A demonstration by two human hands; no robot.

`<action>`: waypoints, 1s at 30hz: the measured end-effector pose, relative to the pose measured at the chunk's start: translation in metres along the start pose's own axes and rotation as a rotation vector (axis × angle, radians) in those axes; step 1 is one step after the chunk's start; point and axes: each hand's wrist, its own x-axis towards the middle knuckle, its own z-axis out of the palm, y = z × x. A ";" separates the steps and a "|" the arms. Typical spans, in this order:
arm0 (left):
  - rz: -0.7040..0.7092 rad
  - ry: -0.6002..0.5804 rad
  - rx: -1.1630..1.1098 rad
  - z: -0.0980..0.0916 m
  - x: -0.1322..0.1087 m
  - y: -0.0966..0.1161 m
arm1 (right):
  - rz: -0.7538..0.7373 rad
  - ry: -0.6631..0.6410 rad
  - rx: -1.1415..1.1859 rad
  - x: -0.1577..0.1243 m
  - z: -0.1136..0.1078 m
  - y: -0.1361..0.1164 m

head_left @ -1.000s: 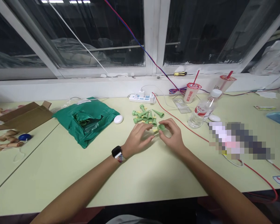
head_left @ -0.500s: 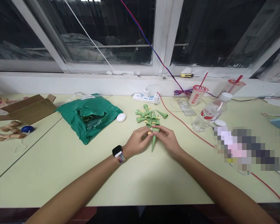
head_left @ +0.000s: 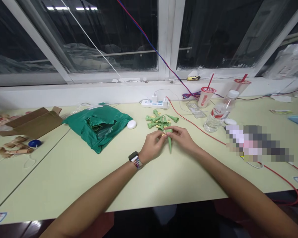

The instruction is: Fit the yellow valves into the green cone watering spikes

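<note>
Both hands are at work just on the near side of the pile of cones, which we take as our landmark. We hold one green cone there, apart from the rest, its wide end toward the pile and its point toward us. We judge that this pose leaves the wide end free to both sets of fingers, with the slim tip clear of them.

Right hand: thumb and forefinger closed on the wide end, gripping the cone from the right; we read this as the steadying hold. Left hand: fingertips drawn together on a small yellow piece at the cone's left side. Most of this piece is hidden, so we cannot tell whether it is joined to the cone. A pinch seems apt for so small a part.

Relative to the fingers, the cone's upper part lies between the two hands, and its tip extends below the fingertips. We cannot tell whether the tip touches the table.

Left of the pile lies the torn green bag, with more green pieces showing through its hole; a white disc sits between bag and pile. Beyond the pile is the power strip. The pile is probably placed so near for short reaches.
</note>
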 end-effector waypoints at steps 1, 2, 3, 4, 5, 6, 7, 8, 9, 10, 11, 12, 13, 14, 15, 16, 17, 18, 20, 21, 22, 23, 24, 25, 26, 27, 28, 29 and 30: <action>-0.054 -0.014 -0.067 0.001 0.000 0.002 | -0.020 0.002 -0.031 0.000 -0.001 -0.001; -0.086 -0.024 -0.105 0.002 0.001 0.003 | -0.035 -0.001 -0.051 0.001 -0.003 -0.001; -0.084 -0.028 -0.104 0.002 0.001 0.003 | -0.044 -0.010 -0.058 0.001 -0.004 -0.002; -0.052 -0.027 -0.068 0.001 0.002 0.004 | -0.045 -0.023 -0.056 0.002 -0.005 -0.002; 0.007 -0.013 0.009 -0.001 0.002 0.003 | -0.041 -0.037 -0.046 0.002 -0.005 -0.002; 0.090 -0.010 0.094 -0.003 0.002 0.003 | -0.035 -0.050 -0.031 0.002 -0.005 -0.002; 0.162 -0.025 0.155 -0.005 0.003 0.002 | -0.030 -0.060 -0.014 0.003 -0.005 -0.001; 0.193 -0.026 0.184 -0.006 0.003 0.002 | -0.031 -0.066 -0.003 0.003 -0.004 -0.001; 0.177 -0.015 0.175 -0.007 0.003 0.001 | -0.038 -0.067 0.002 0.003 -0.004 -0.001; 0.123 -0.008 0.124 -0.007 0.003 0.002 | -0.054 -0.061 0.001 0.004 -0.004 -0.001; 0.050 -0.015 0.041 -0.006 0.004 0.002 | -0.076 -0.052 -0.007 0.004 -0.004 -0.001; -0.025 -0.032 -0.058 -0.005 0.005 0.003 | -0.100 -0.042 -0.020 0.005 -0.004 -0.001; -0.085 -0.057 -0.149 -0.004 0.006 0.003 | -0.122 -0.033 -0.036 0.005 -0.005 -0.002; -0.117 -0.076 -0.206 -0.003 0.007 0.004 | -0.139 -0.027 -0.050 0.006 -0.006 -0.002; -0.111 -0.077 -0.208 -0.003 0.007 0.005 | -0.149 -0.027 -0.057 0.006 -0.006 -0.002; -0.070 -0.060 -0.155 -0.003 0.008 0.005 | -0.151 -0.032 -0.056 0.007 -0.006 -0.002; -0.004 -0.032 -0.065 -0.003 0.009 0.005 | -0.147 -0.040 -0.047 0.008 -0.006 -0.002; 0.065 -0.002 0.034 -0.004 0.009 0.005 | -0.140 -0.047 -0.032 0.008 -0.006 -0.001; 0.135 0.031 0.147 -0.005 0.009 0.004 | -0.129 -0.057 -0.012 0.010 -0.005 0.000; 0.102 0.020 0.118 -0.006 0.010 0.003 | -0.131 -0.053 -0.019 0.011 -0.006 0.001; 0.028 0.002 0.037 -0.007 0.010 0.002 | -0.137 -0.038 -0.030 0.012 -0.008 0.001; -0.066 -0.020 -0.078 -0.008 0.010 0.000 | -0.145 -0.014 -0.040 0.013 -0.012 0.002; -0.157 -0.044 -0.199 -0.011 0.011 -0.001 | -0.154 0.022 -0.044 0.015 -0.018 0.002; -0.220 -0.030 -0.290 -0.014 0.011 -0.002 | -0.162 0.070 -0.041 0.018 -0.025 0.002; -0.242 -0.007 -0.326 -0.019 0.011 -0.003 | -0.167 0.126 -0.034 0.020 -0.033 0.002; -0.239 -0.004 -0.320 -0.025 0.011 -0.004 | -0.170 0.184 -0.035 0.022 -0.042 0.002; -0.224 0.012 -0.292 -0.030 0.012 -0.005 | -0.167 0.227 -0.052 0.024 -0.050 0.002; -0.214 0.011 -0.243 -0.037 0.011 -0.005 | -0.155 0.245 -0.090 0.025 -0.058 0.002; -0.207 -0.002 -0.174 -0.042 0.011 -0.006 | -0.134 0.242 -0.152 0.025 -0.064 0.002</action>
